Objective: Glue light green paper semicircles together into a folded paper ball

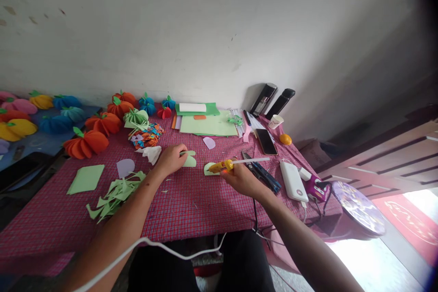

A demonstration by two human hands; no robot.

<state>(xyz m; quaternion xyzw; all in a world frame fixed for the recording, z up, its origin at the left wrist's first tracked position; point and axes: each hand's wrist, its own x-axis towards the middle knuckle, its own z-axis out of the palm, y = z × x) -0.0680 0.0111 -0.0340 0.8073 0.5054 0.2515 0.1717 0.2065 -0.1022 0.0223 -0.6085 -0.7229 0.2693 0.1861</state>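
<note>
My right hand is wrapped round a yellow hot glue gun, with a long white glue stick sticking out of its back. The gun's nozzle points left, over a light green rounded paper piece lying on the cloth. My left hand pinches a folded light green paper piece between thumb and fingers, a little left of the gun. Some of that paper is hidden behind the fingers. Scissors with dark blue handles rest just right of my right hand.
Green paper strips and a stack of green sheets lie at left. Orange paper pumpkins and others crowd the back left. At right are a phone, white power bank, paper cup and cables.
</note>
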